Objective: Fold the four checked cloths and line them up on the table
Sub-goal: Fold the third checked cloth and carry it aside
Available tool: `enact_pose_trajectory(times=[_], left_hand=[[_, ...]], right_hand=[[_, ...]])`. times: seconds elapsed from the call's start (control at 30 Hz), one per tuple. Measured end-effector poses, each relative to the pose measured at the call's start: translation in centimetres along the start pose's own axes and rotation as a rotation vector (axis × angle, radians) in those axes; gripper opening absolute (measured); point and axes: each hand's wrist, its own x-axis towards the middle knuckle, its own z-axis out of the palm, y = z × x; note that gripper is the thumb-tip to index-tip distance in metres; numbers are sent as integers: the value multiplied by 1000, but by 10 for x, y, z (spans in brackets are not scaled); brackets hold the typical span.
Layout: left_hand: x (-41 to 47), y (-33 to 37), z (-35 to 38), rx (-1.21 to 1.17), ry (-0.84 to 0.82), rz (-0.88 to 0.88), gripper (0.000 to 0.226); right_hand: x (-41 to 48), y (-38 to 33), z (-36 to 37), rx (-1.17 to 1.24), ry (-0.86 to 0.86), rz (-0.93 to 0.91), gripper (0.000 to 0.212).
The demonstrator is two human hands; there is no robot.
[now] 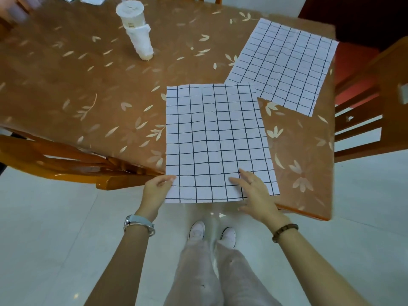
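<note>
A white cloth with a black check (212,138) lies flat on the brown table (88,85), and its near edge hangs slightly past the table's front edge. My left hand (157,187) pinches the cloth's near left corner. My right hand (254,191) rests with straight fingers on the cloth near its near right corner. A second checked cloth (284,62) lies spread flat and turned at an angle at the table's far right, just touching the first cloth's far right corner.
A white plastic cup with a straw and a wrapped napkin (136,29) stands at the far middle of the table. Wooden chairs stand at the left (77,164) and at the right (371,111). Papers lie at the far edge.
</note>
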Motion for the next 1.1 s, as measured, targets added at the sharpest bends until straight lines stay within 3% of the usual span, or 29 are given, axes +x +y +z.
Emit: enact_pose_trajectory(times=[0.17,0.3,0.5,0.67,0.8,0.93,1.1], left_hand=[[-5,8,-5,16,5,-10,31],[-6,15,-6,-94,-49,-2,31],[-4,13,-6,-23,-63,187,35],[2,22,4,361,84,439,28],[8,37,9,295,9,479,5],[10,50,10,181,58,392,25],[10,65,11,69,83,401,26]], right_hand=[[3,5,2,61,163,-14,48],[6,7,-8,123,232,1,14],[11,4,-39,128,231,61,10],[15,-3,-60,102,214,-2,8],[18,-3,-74,105,230,-23,9],[19,6,-90,20,261,51,16],[23,29,-110,57,183,132,25]])
